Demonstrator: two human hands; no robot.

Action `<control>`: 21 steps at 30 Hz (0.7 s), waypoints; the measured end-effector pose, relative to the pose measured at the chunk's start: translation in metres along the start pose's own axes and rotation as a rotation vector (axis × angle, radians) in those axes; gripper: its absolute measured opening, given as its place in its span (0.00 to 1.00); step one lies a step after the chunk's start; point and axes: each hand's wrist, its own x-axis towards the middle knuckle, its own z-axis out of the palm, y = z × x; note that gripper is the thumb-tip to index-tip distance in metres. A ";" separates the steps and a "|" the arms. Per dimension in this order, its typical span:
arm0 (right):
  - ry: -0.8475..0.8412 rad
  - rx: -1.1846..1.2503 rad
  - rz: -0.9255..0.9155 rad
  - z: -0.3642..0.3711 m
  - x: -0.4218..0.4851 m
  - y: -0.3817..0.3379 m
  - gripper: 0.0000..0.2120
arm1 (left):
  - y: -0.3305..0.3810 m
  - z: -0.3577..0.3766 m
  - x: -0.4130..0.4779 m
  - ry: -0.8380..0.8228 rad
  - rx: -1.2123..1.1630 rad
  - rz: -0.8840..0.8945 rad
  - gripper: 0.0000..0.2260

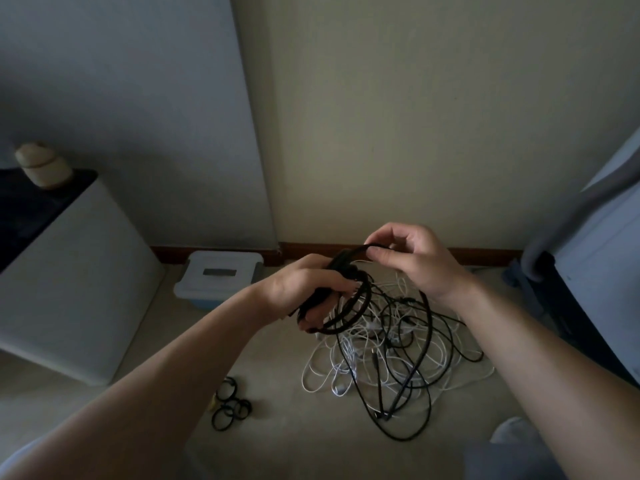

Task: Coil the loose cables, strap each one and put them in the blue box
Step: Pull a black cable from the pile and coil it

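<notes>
Thin black cable (347, 308) mid-coil, nothing strapped.
Left hand (304, 291) grips its loops, right hand (417, 263) pinches it; tangled black-and-white cable pile (398, 362) remains, white-lidded blue box (216, 280) closed.

Floor (277, 403): pale, plain surface, meeting dark red-brown baseboard (485, 252) at far wall.
Centre-right: tangle of cables (391, 365), black and white strands intermixed, spread loosely on floor; one black cable (428, 323) rises off tangle.
Lower left of tangle, apart from it: cluster of black ring-shaped straps (230, 407), touching one another.
Far side, against baseboard: blue box (207, 301), white lid closed.
Left: white cabinet (76, 299), standing just beside box.
</notes>
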 end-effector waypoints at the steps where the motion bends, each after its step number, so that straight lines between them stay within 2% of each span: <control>1: 0.010 0.033 0.029 0.001 0.000 0.002 0.03 | 0.001 0.000 -0.001 -0.003 -0.057 0.006 0.16; 7: 0.004 0.223 0.180 0.015 -0.005 0.009 0.07 | 0.007 -0.002 -0.004 -0.105 -0.404 -0.003 0.10; 11: 0.046 0.341 0.248 0.029 -0.003 0.016 0.09 | 0.009 -0.006 -0.005 -0.080 -0.642 0.028 0.06; 14: 0.045 0.311 0.272 0.030 -0.004 0.019 0.09 | 0.011 -0.011 -0.006 -0.043 -0.754 0.097 0.06; 18: -0.046 0.228 0.336 0.036 -0.008 0.025 0.16 | 0.015 -0.013 -0.007 0.055 -0.889 0.159 0.06; 21: -0.151 0.105 0.402 0.041 -0.012 0.023 0.13 | 0.017 -0.016 -0.006 0.125 -0.963 0.210 0.07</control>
